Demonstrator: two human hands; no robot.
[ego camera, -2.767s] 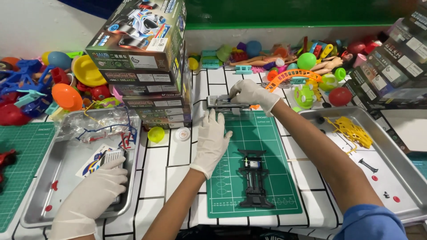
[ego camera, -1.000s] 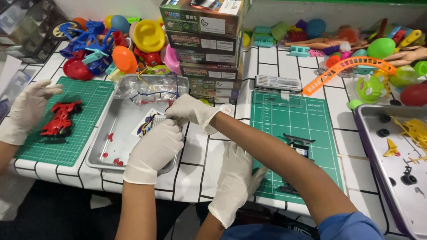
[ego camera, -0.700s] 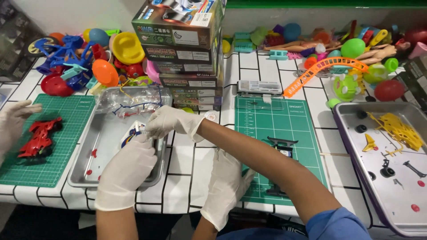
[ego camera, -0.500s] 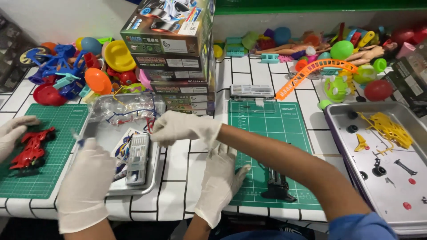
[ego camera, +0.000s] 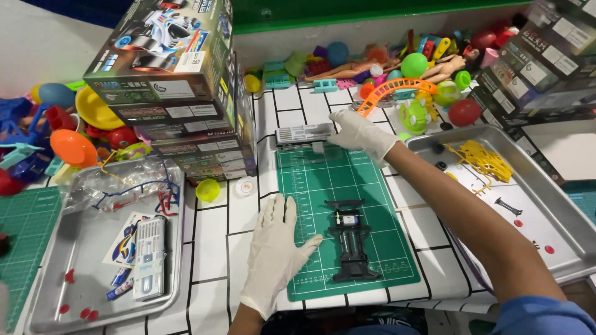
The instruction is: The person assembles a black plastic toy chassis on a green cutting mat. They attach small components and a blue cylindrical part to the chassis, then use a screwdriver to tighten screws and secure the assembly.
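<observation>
A dull metal tray (ego camera: 43, 298) on the tiled counter (ego camera: 211, 236) holds a ribbed grey case (ego camera: 151, 257) and crinkled clear plastic (ego camera: 124, 183). My left hand (ego camera: 276, 251), in thin white latex, lies flat with fingers spread on the gridded green mat (ego camera: 310, 186), just beside the black toy chassis (ego camera: 351, 239). My right hand (ego camera: 360, 133) rests its gloved fingers against a flat grey rectangular box (ego camera: 304, 134) at the mat's far edge.
</observation>
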